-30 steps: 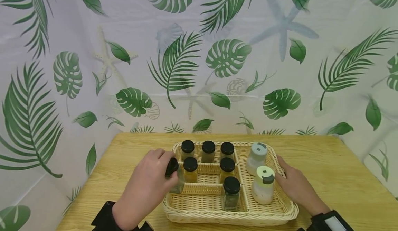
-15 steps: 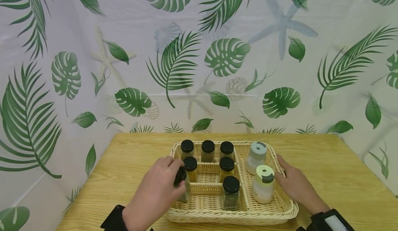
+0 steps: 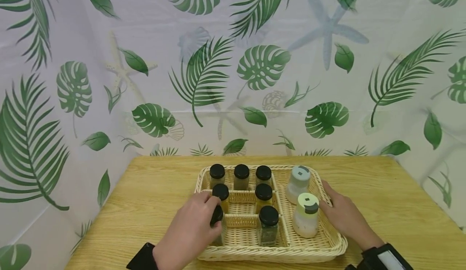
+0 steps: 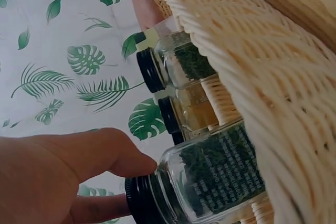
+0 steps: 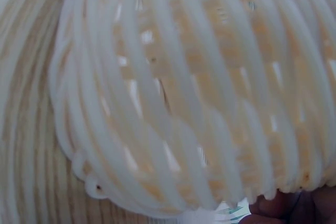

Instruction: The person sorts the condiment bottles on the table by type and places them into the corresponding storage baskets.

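Observation:
My left hand (image 3: 193,231) pinches the black lid of a glass spice jar (image 4: 215,174) with dark green flakes and white print. This jar is inside the front left compartment of a pale wicker basket (image 3: 269,255); whether it touches the bottom is hidden. In the head view my fingers cover much of the jar. My right hand (image 3: 346,217) holds the basket's right rim. Close in front stands another jar of green flakes (image 3: 268,231), at the right of the same compartment. In the right wrist view the wicker wall fills the picture, with my fingers (image 5: 283,208) at its edge.
Black-lidded jars (image 3: 241,177) line the back compartment. Two jars of yellow contents (image 3: 263,197) stand in the middle one. A blue-lidded container (image 3: 299,184) and a yellow-lidded container (image 3: 306,217) occupy the right section. The wooden table (image 3: 160,181) meets a leaf-print cloth (image 3: 218,80) behind.
My left hand has carried the spice jar rightward and down, from the basket's left rim into the front left compartment. My right hand has stayed on the rim.

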{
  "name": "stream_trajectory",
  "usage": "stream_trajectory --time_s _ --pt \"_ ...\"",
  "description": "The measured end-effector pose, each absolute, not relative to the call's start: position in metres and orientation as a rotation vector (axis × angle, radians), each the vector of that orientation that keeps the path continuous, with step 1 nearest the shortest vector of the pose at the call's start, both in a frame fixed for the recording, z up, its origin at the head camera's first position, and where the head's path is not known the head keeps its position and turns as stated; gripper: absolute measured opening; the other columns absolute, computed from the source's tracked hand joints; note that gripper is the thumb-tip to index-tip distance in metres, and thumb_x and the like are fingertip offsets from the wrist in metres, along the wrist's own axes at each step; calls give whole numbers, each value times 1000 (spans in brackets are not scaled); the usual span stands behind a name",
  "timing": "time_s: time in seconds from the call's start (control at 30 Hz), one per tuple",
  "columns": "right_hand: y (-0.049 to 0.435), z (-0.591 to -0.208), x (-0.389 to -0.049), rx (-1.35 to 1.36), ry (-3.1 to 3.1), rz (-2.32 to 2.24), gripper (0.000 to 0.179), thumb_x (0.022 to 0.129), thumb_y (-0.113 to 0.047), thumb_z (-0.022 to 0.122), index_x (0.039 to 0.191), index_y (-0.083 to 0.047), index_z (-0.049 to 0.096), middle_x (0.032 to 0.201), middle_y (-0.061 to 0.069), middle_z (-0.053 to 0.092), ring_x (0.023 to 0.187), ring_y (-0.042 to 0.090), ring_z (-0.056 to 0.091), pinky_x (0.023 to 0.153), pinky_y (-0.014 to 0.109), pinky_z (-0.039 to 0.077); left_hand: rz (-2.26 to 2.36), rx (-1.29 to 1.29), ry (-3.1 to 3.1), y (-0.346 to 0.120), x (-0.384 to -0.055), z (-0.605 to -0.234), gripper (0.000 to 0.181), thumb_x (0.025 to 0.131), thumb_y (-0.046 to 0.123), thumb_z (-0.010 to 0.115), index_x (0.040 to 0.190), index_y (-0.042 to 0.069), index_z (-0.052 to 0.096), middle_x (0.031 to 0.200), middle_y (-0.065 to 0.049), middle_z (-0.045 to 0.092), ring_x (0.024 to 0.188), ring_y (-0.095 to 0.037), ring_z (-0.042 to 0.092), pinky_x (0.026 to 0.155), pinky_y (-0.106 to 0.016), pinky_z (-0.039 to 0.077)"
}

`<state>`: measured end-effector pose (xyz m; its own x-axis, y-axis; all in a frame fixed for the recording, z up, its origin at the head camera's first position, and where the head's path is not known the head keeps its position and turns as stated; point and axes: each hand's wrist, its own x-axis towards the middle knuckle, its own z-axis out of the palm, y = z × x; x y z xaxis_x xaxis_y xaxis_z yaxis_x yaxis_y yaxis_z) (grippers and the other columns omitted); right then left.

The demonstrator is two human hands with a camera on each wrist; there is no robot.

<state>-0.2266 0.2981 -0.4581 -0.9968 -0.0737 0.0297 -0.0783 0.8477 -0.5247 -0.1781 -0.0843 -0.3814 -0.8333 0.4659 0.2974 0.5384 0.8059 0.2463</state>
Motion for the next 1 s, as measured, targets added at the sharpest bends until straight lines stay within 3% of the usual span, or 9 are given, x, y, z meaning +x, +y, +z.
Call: stream_trajectory --time_s 0.43,0.73,1.0 --pt "301 -463 -230 119 -3014 871 64 99 -23 40 150 3 13 138 35 37 119 44 40 89 62 41 -471 -795 -2758 -81 -180 -392 24 76 21 72 96 9 65 88 -3 56 76 -17 51 61 -34 49" --pt "301 -462 -230 101 -3019 872 64 99 -24 41 149 4 13 139 35 35 121 45 36 91 63 38 -436 -790 -2755 -80 -182 -397 27 79 23 70 101 9 65 91 -4 56 79 -17 50 60 -34 49" --pt "299 -463 -228 101 -3012 892 64 99 -25 41 150 3 13 140 35 33 122 45 34 92 64 37 -426 -757 -2709 -82 -181 -401 36 80 31 69 109 10 65 103 -8 56 90 -20 50 63 -36 51"
